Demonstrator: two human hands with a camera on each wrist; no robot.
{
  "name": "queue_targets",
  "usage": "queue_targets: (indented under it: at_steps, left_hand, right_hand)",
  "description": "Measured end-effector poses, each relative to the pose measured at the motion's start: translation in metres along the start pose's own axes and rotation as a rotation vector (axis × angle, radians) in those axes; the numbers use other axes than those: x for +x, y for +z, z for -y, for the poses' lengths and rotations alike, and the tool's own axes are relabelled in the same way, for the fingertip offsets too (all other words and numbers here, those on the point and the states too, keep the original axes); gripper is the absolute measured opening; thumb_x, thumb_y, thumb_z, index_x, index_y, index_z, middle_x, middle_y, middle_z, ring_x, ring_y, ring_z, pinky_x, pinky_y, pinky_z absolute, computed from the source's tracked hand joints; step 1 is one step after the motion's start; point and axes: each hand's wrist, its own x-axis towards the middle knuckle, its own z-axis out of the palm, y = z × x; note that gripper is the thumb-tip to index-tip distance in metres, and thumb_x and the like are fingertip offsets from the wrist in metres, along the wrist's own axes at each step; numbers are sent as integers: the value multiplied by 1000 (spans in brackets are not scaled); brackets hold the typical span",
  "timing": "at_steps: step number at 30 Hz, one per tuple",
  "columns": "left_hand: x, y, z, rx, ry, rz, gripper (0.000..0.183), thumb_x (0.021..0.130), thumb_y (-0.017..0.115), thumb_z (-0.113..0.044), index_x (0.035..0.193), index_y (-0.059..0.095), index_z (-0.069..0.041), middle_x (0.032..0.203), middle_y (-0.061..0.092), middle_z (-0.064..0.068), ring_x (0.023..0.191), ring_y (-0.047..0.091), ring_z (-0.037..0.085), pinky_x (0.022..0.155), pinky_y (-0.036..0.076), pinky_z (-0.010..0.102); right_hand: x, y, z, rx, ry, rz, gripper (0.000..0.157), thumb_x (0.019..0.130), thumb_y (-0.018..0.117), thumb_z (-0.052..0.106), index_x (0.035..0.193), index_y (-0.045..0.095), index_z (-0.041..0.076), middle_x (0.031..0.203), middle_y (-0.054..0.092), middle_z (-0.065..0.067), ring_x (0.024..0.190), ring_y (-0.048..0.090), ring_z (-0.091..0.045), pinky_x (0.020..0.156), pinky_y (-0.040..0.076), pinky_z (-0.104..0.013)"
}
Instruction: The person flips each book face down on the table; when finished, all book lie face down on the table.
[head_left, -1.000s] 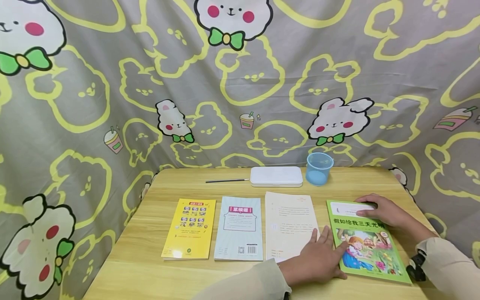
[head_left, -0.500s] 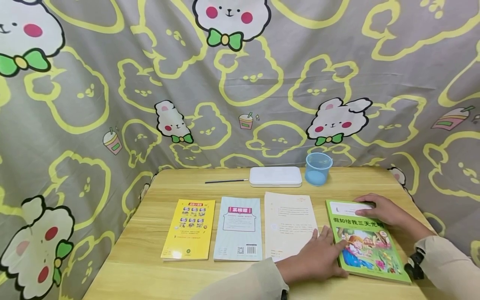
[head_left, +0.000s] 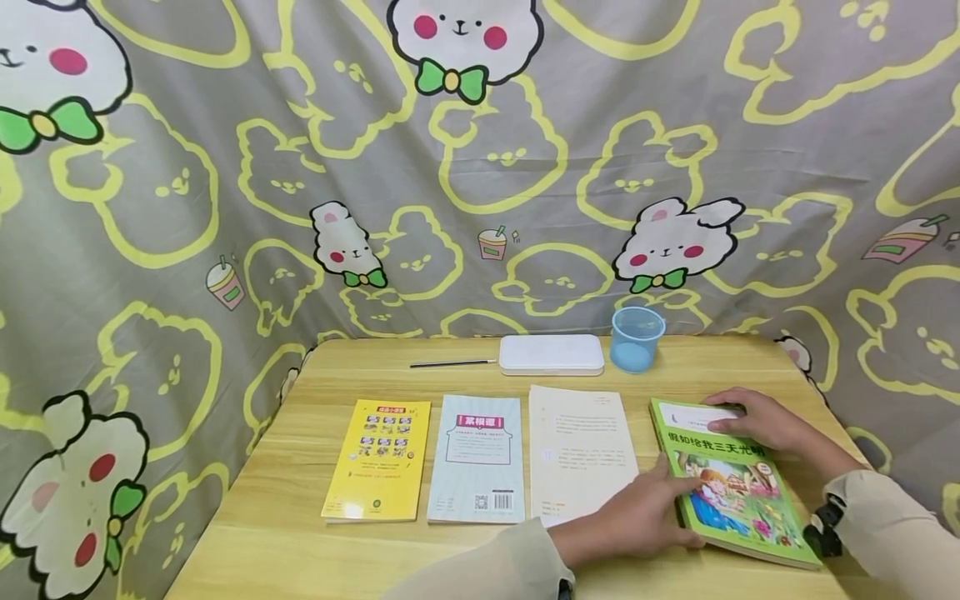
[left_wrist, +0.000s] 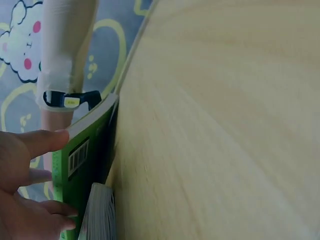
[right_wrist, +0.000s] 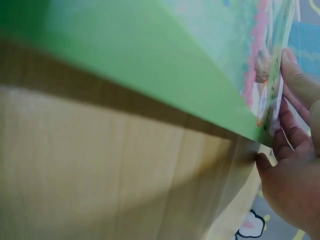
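Observation:
A green picture-covered book lies at the right of the table, slanted, front cover up. My left hand pinches its left edge, thumb over the cover and fingers below. From the left wrist, the back cover with its barcode shows, that side tipped up off the wood. At the upper right corner, my right hand holds the book's far edge between thumb and fingers. A gap with shadow shows under the green cover in the right wrist view. A cream book lies beside my left hand, its lower corner covered.
Further left lie a pale blue book and a yellow book. Along the back edge are a thin dark stick, a white case and a blue mesh cup. A patterned curtain surrounds the table.
My left hand has shifted from resting spread over the cream book's edge to gripping the green book's left side, its fingers now beneath it. The right hand stays at the corner.

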Motion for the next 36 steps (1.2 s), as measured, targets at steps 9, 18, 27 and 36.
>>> queue_targets:
  at_steps: [9, 18, 27, 36]
  left_hand:
    - [-4, -5, 0, -246, -50, -157, 75, 80, 90, -40, 148, 57, -31, 158, 45, 13, 142, 47, 22, 109, 45, 24]
    - [-10, -10, -3, -378, -22, -262, 69, 83, 89, -34, 145, 61, -25, 158, 42, 16, 143, 45, 22, 112, 43, 26]
    - [-12, -11, -2, -409, 64, -310, 67, 88, 84, -34, 147, 59, -16, 161, 34, 21, 144, 43, 25, 114, 42, 27]
    - [-15, -17, -4, -418, 152, -357, 62, 95, 77, -30, 148, 56, -7, 162, 27, 26, 145, 40, 18, 115, 37, 21]
  right_hand:
    - [3, 1, 8, -10, -19, -5, 44, 96, 75, 24, 130, 66, -3, 124, 66, -19, 105, 61, -24, 77, 51, -23]
    - [6, 1, 10, 16, -5, -2, 47, 96, 75, 25, 132, 65, -3, 124, 67, -21, 106, 62, -25, 78, 51, -24]
    - [11, 3, 15, -28, -40, -12, 48, 97, 74, 26, 133, 65, -5, 127, 67, -25, 114, 63, -39, 86, 53, -32]
    - [17, 2, 32, 77, -75, 43, 51, 103, 65, 23, 144, 55, -7, 140, 58, -33, 127, 56, -51, 91, 51, -23]
